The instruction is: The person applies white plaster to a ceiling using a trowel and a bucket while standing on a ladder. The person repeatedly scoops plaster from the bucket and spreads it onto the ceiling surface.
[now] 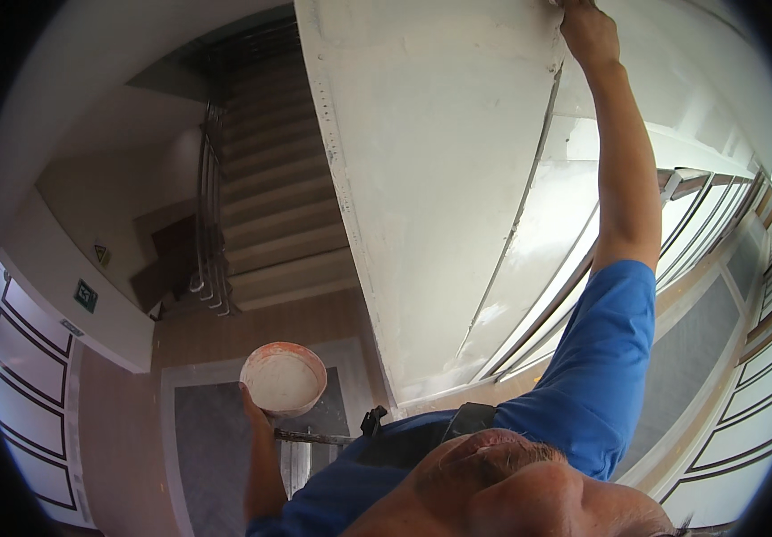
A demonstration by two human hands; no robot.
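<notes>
My left hand (257, 408) grips the side of a round bucket (284, 410), low on the left. The bucket has an orange-pink, smeared rim, and a pale, smooth paste (284, 380) fills much of it. High at the upper edge of the picture, my right hand (592, 36) is raised against the white wall panel (430, 179), its fingers closed. Whatever it holds is cut off by the picture's edge. Just below it runs a long dark gap (520, 210) between panels, with patches of filler around it. Small marks dot the panel's left edge.
A staircase (274, 206) with a metal handrail (209, 206) descends at the left. A thin bar (314, 437) lies by my waist. Dark floor covering (216, 456) with pale borders spreads below. Framed glazing (708, 224) stands at the right, and a green sign (85, 295) hangs at left.
</notes>
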